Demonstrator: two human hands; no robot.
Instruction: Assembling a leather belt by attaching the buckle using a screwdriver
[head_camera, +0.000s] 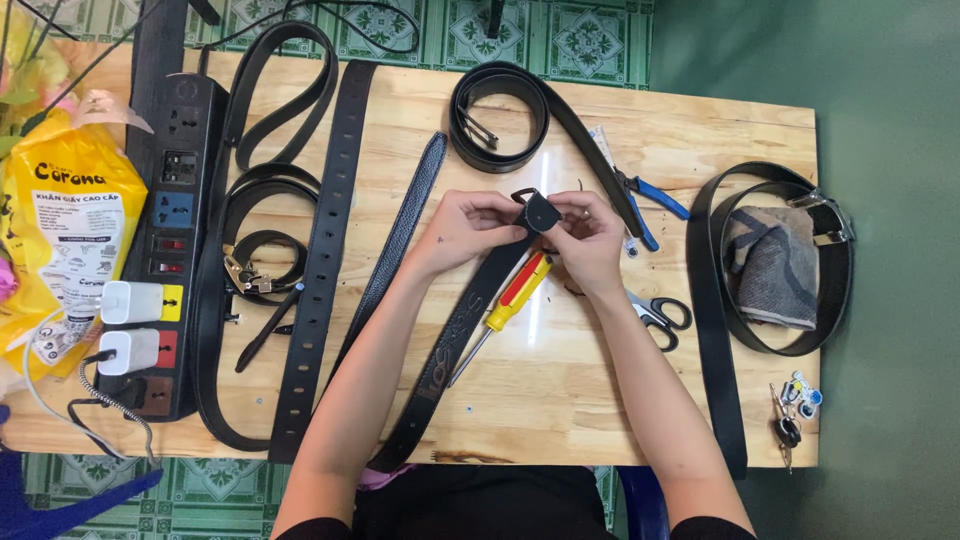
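The black belt is laid slantwise across the wooden counter, running from the near edge up to the hands. Its folded end is pinched between the left hand and the right hand, both closed on it. Right under the hands a red-and-yellow screwdriver is parked, scissors just beside the right wrist. Further back, blue pliers and a coiled belt can be seen.
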